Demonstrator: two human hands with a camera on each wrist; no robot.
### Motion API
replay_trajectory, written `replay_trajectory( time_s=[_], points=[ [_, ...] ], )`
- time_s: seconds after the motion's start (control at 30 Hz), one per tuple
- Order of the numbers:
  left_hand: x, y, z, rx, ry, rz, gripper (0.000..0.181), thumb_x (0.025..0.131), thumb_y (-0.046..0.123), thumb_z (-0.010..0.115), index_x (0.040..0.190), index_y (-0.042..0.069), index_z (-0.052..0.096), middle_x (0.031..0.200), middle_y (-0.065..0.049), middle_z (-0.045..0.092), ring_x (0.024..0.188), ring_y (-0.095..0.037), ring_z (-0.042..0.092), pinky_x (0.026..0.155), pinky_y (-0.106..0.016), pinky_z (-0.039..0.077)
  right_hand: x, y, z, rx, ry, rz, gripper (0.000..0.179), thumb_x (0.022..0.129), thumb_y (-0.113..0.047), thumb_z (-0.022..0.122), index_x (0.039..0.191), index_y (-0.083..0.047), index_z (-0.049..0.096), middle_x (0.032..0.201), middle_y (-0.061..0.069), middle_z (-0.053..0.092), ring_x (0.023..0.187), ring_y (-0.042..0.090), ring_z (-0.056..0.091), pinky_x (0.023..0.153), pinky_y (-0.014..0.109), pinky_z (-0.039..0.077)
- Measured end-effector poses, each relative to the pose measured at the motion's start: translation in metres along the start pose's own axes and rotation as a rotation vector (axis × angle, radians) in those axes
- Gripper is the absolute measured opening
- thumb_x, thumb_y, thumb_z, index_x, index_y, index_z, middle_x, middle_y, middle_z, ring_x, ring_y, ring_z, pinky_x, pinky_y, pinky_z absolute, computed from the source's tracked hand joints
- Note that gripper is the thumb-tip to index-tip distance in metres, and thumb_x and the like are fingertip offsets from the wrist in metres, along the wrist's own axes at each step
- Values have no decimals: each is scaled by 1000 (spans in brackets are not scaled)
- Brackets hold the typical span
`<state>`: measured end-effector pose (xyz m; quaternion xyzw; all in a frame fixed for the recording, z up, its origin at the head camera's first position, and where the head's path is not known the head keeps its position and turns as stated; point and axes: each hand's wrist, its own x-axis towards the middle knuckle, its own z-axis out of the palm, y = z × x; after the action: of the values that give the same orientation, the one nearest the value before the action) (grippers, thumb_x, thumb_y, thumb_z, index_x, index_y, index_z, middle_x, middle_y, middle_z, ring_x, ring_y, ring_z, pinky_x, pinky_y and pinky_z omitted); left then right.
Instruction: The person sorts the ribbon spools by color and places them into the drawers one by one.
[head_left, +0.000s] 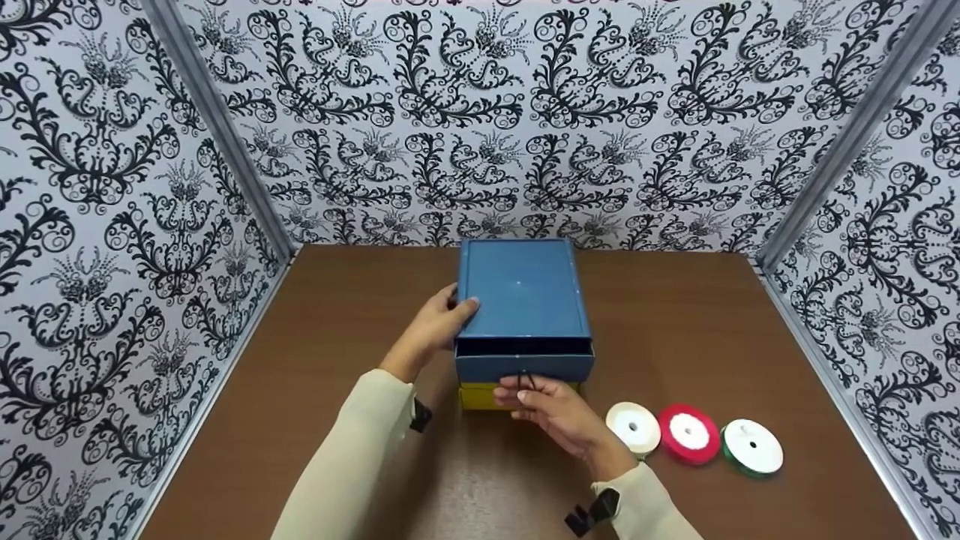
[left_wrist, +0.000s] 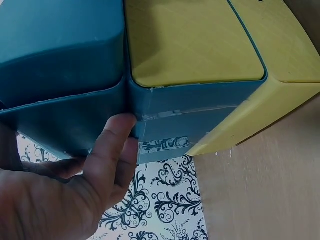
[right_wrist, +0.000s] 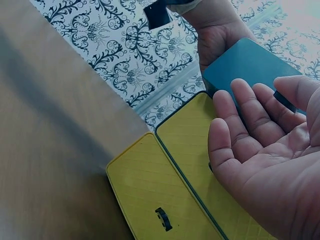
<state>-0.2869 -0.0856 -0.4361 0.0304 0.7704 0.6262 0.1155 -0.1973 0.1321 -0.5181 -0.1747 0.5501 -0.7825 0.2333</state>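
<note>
A small drawer unit with a blue top (head_left: 521, 289) stands in the middle of the table. Its top blue drawer (head_left: 484, 368) is pulled slightly out, leaving a dark gap above its front; a yellow drawer (right_wrist: 185, 130) lies below. My left hand (head_left: 435, 324) holds the unit's left side, the thumb over the top edge. In the left wrist view, fingers (left_wrist: 107, 150) rest against the blue side wall. My right hand (head_left: 559, 412) pinches the drawer's black loop pull (right_wrist: 285, 101) between thumb and fingers. The drawer's inside is hidden.
Three ribbon spools lie to the right of the unit: cream (head_left: 632, 429), red (head_left: 701, 446) and green-edged white (head_left: 752, 448). Another black pull (right_wrist: 163, 219) sits on the lowest yellow drawer. Patterned walls (head_left: 487, 135) enclose the brown table (head_left: 337, 300) at the back and sides.
</note>
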Motion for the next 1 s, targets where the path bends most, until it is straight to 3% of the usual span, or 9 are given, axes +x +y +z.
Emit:
replay_trajectory(
  time_s=[0.17,0.33,0.57,0.73,1.0],
  points=[
    [-2,-1,-1,-21,-2,9,50,92,32,54,138,16,40,119,-13,53,89,-27,62,70,-41,52,-4,3,4,8,-14,3,39,94,-16,52,124,9,50,125,25,52,114,32,52,93,45,39],
    [0,0,0,-15,7,5,53,92,33,54,139,16,38,120,-12,53,90,-26,61,69,-40,52,-6,5,4,14,-28,-12,45,94,-16,51,127,14,43,122,21,56,113,31,53,91,41,41],
    [1,-2,3,-13,-8,14,54,92,33,53,141,18,35,128,-13,48,93,-28,60,67,-42,52,-11,6,5,3,-37,-25,32,95,-13,48,124,1,53,123,23,54,111,29,54,91,42,42],
    [1,-3,4,-10,-8,25,52,92,33,53,140,18,37,123,-13,51,90,-27,61,66,-41,53,-13,7,6,5,-34,-50,39,95,-13,48,126,10,47,122,25,54,110,29,55,89,38,43],
    [-2,1,2,-5,4,21,56,92,32,54,142,15,35,123,-15,51,89,-28,61,67,-41,53,-12,11,8,-26,1,-51,39,96,-15,48,125,10,48,122,27,53,109,28,56,88,38,43]
  ],
)
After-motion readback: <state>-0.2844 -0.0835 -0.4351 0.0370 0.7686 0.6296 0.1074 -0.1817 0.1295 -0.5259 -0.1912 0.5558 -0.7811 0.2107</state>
